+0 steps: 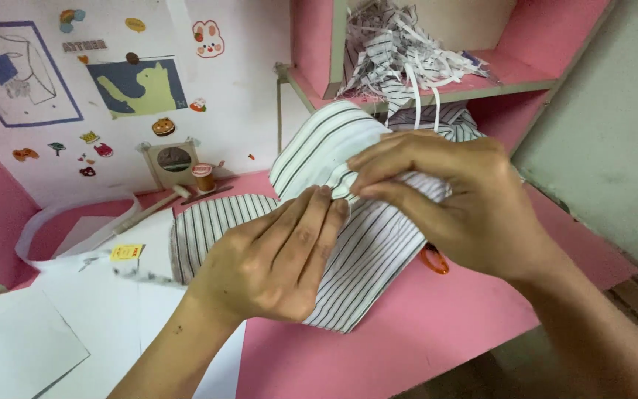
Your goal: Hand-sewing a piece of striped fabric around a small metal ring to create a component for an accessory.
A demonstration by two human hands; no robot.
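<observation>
White paper sheets (75, 325) cover the pink bench (422, 332) at lower left, bare pink showing lower centre and right; small thread spool (203, 177) stands left of centre by the wall. Pink shelf (511, 70) at top right holds a pile of shredded striped strips (400, 48). Left hand (275, 255), fingers together, presses flat on striped fabric (363, 251) at centre; right hand (452, 196) pinches its folded edge.

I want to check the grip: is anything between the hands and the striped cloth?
Nothing visible. The left hand lies flat on the striped cloth, and the right hand pinches a fold of it directly.
</observation>
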